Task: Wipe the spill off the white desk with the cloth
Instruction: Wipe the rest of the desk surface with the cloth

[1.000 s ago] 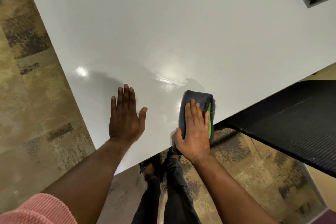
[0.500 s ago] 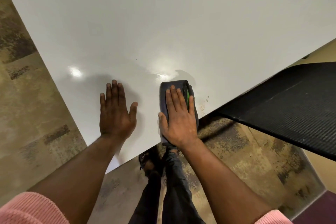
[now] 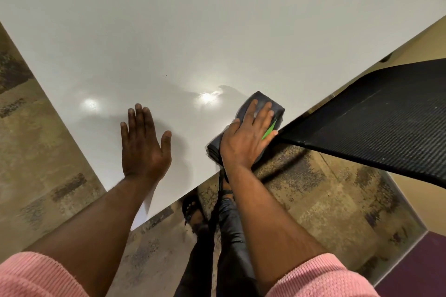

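Cloth (image 3: 246, 113), dark grey and folded with a green strip showing, lies flat on the white surface (image 3: 217, 31) right at its near edge, its lower end reaching that edge. The right hand (image 3: 246, 140) presses on the cloth, fingers (image 3: 264, 113) spread flat, not curled around it. Left of the cloth, apart from it, the left hand (image 3: 142, 144) rests palm-down, fingers extended and together. A black mesh chair back (image 3: 374, 118) meets the edge just right of the cloth. Beyond the cloth the surface stretches bare and glossy.
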Demonstrator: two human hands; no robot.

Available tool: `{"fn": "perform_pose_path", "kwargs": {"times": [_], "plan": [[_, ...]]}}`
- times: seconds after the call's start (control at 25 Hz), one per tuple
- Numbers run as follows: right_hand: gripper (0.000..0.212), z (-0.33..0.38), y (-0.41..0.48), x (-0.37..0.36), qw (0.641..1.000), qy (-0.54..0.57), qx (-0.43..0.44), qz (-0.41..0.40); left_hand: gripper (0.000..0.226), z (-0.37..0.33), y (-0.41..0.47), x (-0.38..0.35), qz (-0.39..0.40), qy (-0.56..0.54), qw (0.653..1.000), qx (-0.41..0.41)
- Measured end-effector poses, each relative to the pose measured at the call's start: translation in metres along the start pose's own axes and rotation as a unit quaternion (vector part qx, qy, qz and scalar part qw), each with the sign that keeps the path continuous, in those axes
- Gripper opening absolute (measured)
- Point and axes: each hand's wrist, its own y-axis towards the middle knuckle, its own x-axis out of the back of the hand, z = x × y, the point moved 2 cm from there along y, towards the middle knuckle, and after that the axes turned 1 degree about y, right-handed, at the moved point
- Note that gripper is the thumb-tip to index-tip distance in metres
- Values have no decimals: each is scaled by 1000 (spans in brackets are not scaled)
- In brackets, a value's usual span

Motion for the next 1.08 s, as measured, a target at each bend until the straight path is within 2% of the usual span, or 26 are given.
{"fn": "perform_pose_path", "kwargs": {"times": [0.16,0.24,0.36,0.52,0.68,0.84,0.96,1.08], "plan": [[66,-4,-19,0,994,86,-72,-16,77,-1,0,1,-5,-1,1000,1],[66,-8,-34,-3,989,130,-75,-14,77,-1,1,1,-6,-4,1000,-1],[66,-8,-67,-9,992,122,-17,21,77,-1,1,0,-7,-1,1000,-2],[73,-5,-94,-15,989,11,114,95,77,-2,1,-1,-8,-7,1000,-4],[90,22,-98,-24,919,-32,329,214,75,-2,2,4,1,-18,1000,-4],[82,48,-86,-29,866,-38,428,254,64,-5,0,13,-3,-92,996,-3],[74,63,-73,-22,819,-15,486,304,60,-1,-2,26,-29,-207,976,62],[62,64,-63,-1,796,63,513,316,60,-2,-16,40,-53,-210,971,98]]}}
